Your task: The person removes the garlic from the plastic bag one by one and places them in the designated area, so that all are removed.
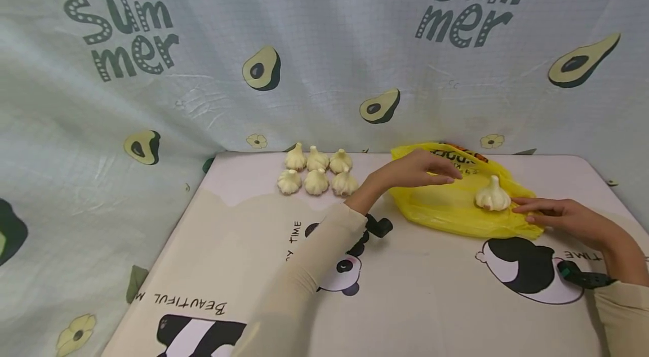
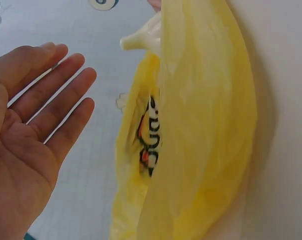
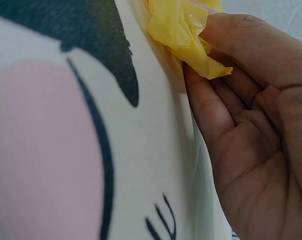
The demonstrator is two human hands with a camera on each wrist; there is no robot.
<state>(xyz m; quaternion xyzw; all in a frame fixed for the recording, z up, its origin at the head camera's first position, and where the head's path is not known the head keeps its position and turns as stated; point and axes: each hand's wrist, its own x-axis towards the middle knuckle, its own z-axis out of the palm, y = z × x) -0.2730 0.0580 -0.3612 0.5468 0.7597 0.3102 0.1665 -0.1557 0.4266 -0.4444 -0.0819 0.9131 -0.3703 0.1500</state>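
A yellow plastic bag (image 1: 436, 216) lies on its side at the table's far right, with dark print on its inner wall. One whole garlic bulb (image 1: 493, 195) sits at the bag's right part, stem up; in the left wrist view its stem (image 2: 135, 41) shows past the bag's edge. My left hand (image 1: 421, 168) hovers over the bag's left side, fingers extended and apart, holding nothing. At the bag's right end, my right hand (image 1: 573, 219) pinches the crumpled plastic between thumb and fingers, its fingertips right beside the bulb.
Several garlic bulbs (image 1: 316, 182) stand in two rows of three at the table's back, left of the bag. The table cover (image 1: 405, 300) bears panda prints and lettering. A white curtain (image 1: 314, 25) with avocado prints hangs behind the table.
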